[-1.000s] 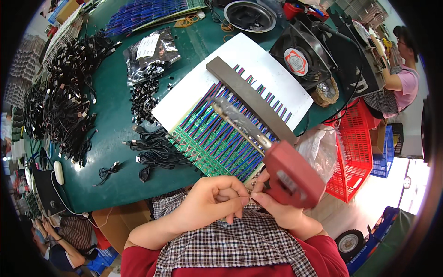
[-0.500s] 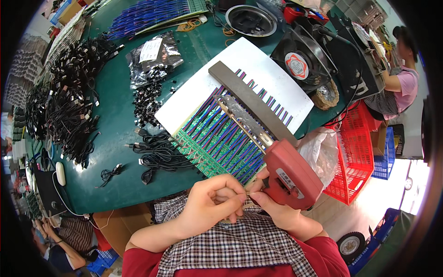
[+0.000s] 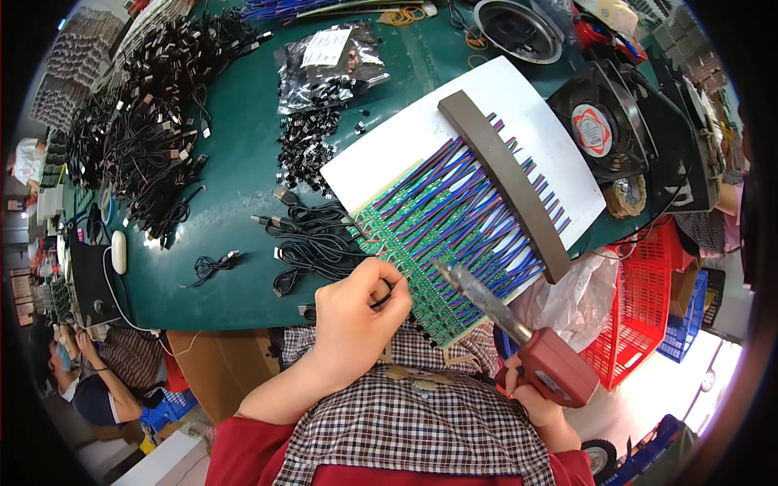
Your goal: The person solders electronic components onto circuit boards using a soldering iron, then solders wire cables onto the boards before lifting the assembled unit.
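The left hand point(image 3: 350, 317) pinches a thin black wire point(image 3: 380, 303) beside the green circuit boards point(image 3: 415, 263), and the right hand point(image 3: 532, 398) grips a red soldering gun point(image 3: 567, 366), its tip over them, contact unclear. A white label point(image 3: 326, 47) marks the plastic bag point(image 3: 356, 66), a red-and-white sticker point(image 3: 592, 130) the fan point(image 3: 620, 109). Green table point(image 3: 235, 174) surface shows between the cable heap point(image 3: 142, 134) and the boards, whose near corner reaches its front edge.

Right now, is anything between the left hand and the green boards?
Nothing visible: the left hand, pinching a black cable, is right by the green boards. The brown bar lies across the wires; the red soldering gun is to its right.
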Motion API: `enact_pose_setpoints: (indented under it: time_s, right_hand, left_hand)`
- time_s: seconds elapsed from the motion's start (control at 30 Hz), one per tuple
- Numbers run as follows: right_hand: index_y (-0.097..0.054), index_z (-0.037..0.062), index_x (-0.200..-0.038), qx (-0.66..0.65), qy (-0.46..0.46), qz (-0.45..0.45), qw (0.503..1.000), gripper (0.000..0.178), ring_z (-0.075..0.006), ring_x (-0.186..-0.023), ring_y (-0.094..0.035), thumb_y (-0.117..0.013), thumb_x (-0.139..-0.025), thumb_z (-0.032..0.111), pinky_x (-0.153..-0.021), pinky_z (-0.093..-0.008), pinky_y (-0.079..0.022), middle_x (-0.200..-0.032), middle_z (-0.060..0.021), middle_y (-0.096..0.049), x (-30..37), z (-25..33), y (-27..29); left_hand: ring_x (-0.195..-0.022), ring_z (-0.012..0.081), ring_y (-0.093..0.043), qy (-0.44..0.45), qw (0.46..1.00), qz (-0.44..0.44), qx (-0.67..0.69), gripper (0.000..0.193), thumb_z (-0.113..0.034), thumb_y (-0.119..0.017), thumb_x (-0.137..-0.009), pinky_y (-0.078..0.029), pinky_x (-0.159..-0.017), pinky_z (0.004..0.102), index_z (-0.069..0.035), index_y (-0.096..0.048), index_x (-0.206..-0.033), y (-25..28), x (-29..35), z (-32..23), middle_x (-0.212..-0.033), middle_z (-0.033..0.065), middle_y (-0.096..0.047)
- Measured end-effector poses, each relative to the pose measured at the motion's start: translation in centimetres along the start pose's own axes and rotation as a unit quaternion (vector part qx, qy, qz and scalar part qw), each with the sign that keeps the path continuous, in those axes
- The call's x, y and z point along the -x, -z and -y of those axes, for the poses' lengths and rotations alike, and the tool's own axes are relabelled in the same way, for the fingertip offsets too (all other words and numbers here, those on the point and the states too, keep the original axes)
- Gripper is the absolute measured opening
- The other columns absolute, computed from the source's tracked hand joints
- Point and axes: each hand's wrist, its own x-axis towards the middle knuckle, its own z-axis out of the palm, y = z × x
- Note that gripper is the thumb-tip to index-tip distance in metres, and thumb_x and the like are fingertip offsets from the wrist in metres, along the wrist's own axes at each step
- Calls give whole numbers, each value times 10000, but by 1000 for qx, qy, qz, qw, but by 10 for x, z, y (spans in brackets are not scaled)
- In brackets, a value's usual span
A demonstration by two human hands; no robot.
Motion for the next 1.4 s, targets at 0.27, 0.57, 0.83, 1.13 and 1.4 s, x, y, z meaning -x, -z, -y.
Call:
enact_pose_setpoints:
  time_s: [0.27, 0.57, 0.83, 1.13, 1.4]
  right_hand:
    - [-645, -18, -1014, 89, 26, 12, 996, 420, -250, -790, -667, -741, -615, 72, -721, -318, -523, -910, -131, -670, 8, -25, 5]
    - [-656, -11, -1030, 122, 21, 62, 990, 423, -245, -800, -673, -763, -642, 118, -716, -309, -530, -963, -143, -668, 6, -35, 7]
    - [-662, 4, -998, 216, 51, 24, 975, 400, -246, -840, -670, -758, -617, 77, -727, -323, -533, -951, -133, -673, 12, -36, 6]
    - [-580, -80, -1032, -142, -38, 1, 989, 431, -135, -633, -621, -690, -617, -59, -573, -242, -484, -841, -85, -653, -5, 8, -10]
    - [-579, -77, -1017, -177, -52, -11, 983, 394, -120, -619, -604, -663, -632, -94, -543, -222, -461, -807, -83, -641, -6, 19, -14]
  left_hand:
    - [-372, 155, -443, -24, 997, 5, -72, 147, -19, -667, -756, -350, -399, 299, -49, -524, -738, 2, -6, -7, -468, 27, -429]
    - [-374, 163, -466, -26, 997, 19, -70, 165, -19, -667, -751, -352, -398, 301, -48, -506, -734, 4, -6, -7, -475, 33, -441]
    - [-390, 170, -499, -41, 996, 17, -76, 160, -16, -669, -745, -373, -404, 300, -48, -512, -747, 5, -6, -6, -488, 37, -464]
    - [-401, 174, -517, -54, 994, 9, -90, 158, -15, -671, -747, -384, -406, 304, -48, -517, -753, 4, -5, -7, -499, 37, -483]
    - [-454, 154, -541, -14, 998, 50, -23, 106, -3, -652, -790, -414, -448, 273, -42, -559, -822, 10, -3, -4, -557, 50, -538]
